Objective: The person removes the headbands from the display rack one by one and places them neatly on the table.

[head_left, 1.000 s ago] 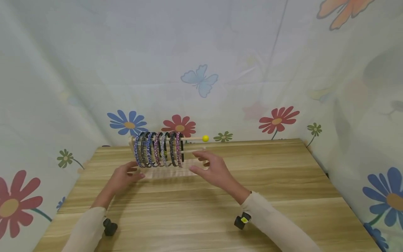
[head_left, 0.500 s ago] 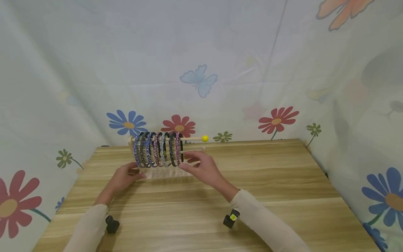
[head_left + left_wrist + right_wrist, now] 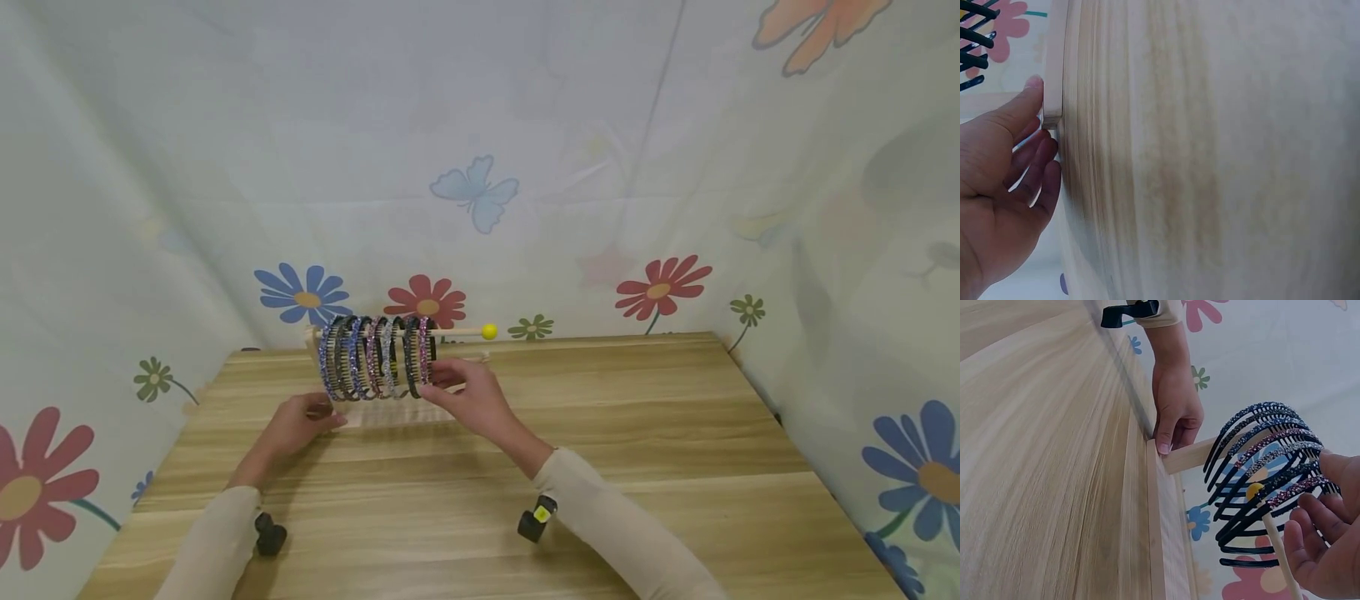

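Observation:
A wooden headband stand point(image 3: 457, 332) lies toward the back left of the table, a yellow ball point(image 3: 489, 332) on the end of its upper rod. Several glittery toothed headbands point(image 3: 372, 358) hang in a row on it, in blue, black, silver and pink. My left hand point(image 3: 292, 425) grips the left end of the stand's flat base point(image 3: 1054, 62), thumb on one side and fingers curled at the corner. At the row's right end my right hand point(image 3: 476, 400) pinches the outermost pink headband point(image 3: 1297, 490), thumb in front and fingers behind its lower part.
The wood-grain table point(image 3: 600, 425) reaches to a flower-printed curtain point(image 3: 570, 167) at the back and sides. A black wrist camera point(image 3: 536, 521) sits on the right sleeve, another black camera point(image 3: 270, 535) on the left.
My right hand has moved left from beside the rod to the end of the row and taken hold of the pink headband. The left hand stays at the base.

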The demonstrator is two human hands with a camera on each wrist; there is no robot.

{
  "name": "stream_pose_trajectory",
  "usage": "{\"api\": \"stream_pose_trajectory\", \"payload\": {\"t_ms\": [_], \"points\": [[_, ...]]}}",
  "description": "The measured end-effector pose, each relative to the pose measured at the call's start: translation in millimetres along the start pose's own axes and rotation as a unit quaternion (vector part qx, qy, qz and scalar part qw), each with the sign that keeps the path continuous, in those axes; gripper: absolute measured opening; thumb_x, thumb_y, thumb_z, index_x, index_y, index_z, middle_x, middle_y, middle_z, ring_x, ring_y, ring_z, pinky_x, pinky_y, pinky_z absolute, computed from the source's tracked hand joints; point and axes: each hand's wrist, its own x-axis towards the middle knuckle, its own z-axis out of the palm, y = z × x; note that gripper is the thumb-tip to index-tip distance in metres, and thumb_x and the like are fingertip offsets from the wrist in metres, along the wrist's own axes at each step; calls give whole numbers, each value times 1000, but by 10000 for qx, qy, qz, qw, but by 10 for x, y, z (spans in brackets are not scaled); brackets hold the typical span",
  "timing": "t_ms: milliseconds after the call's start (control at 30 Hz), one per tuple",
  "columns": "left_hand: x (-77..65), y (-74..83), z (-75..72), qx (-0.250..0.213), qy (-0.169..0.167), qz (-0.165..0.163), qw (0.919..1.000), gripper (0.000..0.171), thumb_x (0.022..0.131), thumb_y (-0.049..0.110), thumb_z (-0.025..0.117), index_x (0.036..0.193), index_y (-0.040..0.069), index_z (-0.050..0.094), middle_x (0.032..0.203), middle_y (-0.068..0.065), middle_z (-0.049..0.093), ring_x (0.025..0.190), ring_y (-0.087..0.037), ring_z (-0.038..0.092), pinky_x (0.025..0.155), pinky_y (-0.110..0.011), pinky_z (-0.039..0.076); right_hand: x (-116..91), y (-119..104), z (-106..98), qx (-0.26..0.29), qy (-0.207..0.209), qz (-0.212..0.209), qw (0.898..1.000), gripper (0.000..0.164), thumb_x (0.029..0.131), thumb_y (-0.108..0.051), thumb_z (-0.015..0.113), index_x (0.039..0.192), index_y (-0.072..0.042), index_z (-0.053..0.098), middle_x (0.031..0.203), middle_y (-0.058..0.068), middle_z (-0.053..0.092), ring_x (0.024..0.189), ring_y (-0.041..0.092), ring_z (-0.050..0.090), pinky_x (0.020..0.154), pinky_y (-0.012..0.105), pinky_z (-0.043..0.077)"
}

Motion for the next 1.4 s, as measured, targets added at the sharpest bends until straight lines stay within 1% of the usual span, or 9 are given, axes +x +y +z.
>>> {"api": "stream_pose_trajectory", "payload": {"t_ms": [133,333,500,667,833,1033,1167,1400], "points": [[-3,6,9,-18,-4,16,10000,43,94,35,76,123,3,71,116,-20,73,107,-38,70,91,-53,57,15,-4,22,11,65,66,10000,36,95,-34,75,123,-10,71,108,1,75,99,15,70,81,27,59],[-9,31,-3,40,-42,-36,10000,42,95,35,75,122,3,72,118,-20,73,108,-38,70,91,-53,57,24,-17,34,87,172,193,9996,32,96,-31,75,119,-10,72,107,2,75,96,14,70,77,26,60],[-8,42,-16,35,-19,-99,9999,40,95,33,76,121,3,72,119,-20,72,109,-39,69,92,-54,57,31,-26,26,101,264,147,9995,26,96,-26,74,115,-9,73,102,1,75,93,14,70,74,25,60],[1,32,-9,19,11,-75,10000,39,94,34,76,119,3,73,117,-20,73,109,-39,70,92,-54,57,33,-37,10,4,344,171,9993,20,97,-21,73,113,-8,72,98,2,74,93,16,69,72,27,59],[6,31,-5,4,2,-33,10000,39,94,33,76,119,3,73,116,-20,73,107,-39,70,91,-54,57,43,-37,-23,-100,400,253,9988,18,99,-19,70,113,-7,72,96,1,72,93,17,68,74,28,58],[3,45,-11,42,1,-40,10000,34,94,31,76,114,4,74,114,-19,74,107,-39,71,90,-54,58,69,-9,-90,-127,536,40,9985,14,100,-17,69,109,-7,72,96,4,72,93,18,69,79,32,59],[-3,46,-13,51,11,-24,10000,31,94,31,76,112,5,75,114,-19,74,106,-38,71,90,-53,58,91,-3,-134,-118,581,-25,9982,12,100,-16,68,106,-6,72,96,5,72,94,19,69,83,33,59],[-6,51,-11,39,-9,-43,10000,34,94,32,76,114,4,74,115,-19,74,107,-38,70,91,-54,57,120,-53,-198,-168,663,-180,9975,14,99,-14,69,108,-3,72,95,7,72,94,22,70,85,36,59]]}}
